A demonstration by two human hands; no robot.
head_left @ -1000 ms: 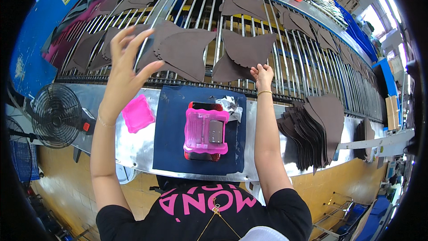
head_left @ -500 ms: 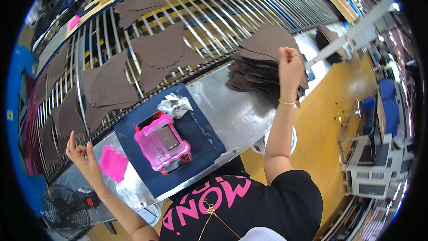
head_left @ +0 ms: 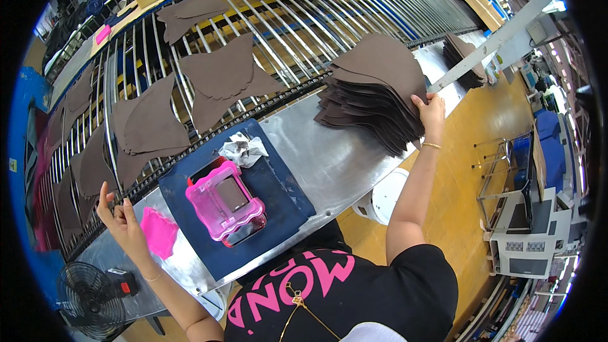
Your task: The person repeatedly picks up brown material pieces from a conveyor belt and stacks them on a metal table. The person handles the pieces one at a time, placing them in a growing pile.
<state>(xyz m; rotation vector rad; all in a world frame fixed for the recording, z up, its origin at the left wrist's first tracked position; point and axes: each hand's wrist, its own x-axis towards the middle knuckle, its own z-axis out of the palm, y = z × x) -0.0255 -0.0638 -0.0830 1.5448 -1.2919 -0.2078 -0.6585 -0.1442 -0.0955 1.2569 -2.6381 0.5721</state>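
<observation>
My right hand [head_left: 433, 116] is at the right edge of a tall stack of brown cut pieces [head_left: 380, 66], thumb against the top piece and fingers curled at its rim. The pieces are flat, with curved outlines, and look like leather or fabric. My left hand [head_left: 122, 223] is raised beside the conveyor with fingers apart and nothing in it. Near it lies a flat pink piece [head_left: 159, 233]. Between the hands, a pink scalloped plastic basket [head_left: 209, 206] with a dark rectangular thing inside sits on a dark blue mat [head_left: 278, 199].
Along the far side runs a roller conveyor [head_left: 288, 57] carrying several overlapping brown pieces [head_left: 218, 69]. A crumpled white tissue [head_left: 244, 150] lies on the mat. A black fan [head_left: 92, 301] stands at lower left; a white bucket [head_left: 385, 195] is below the metal table [head_left: 329, 152].
My right hand has come down from above the stack to its right edge. The left hand stays raised in nearly the same place.
</observation>
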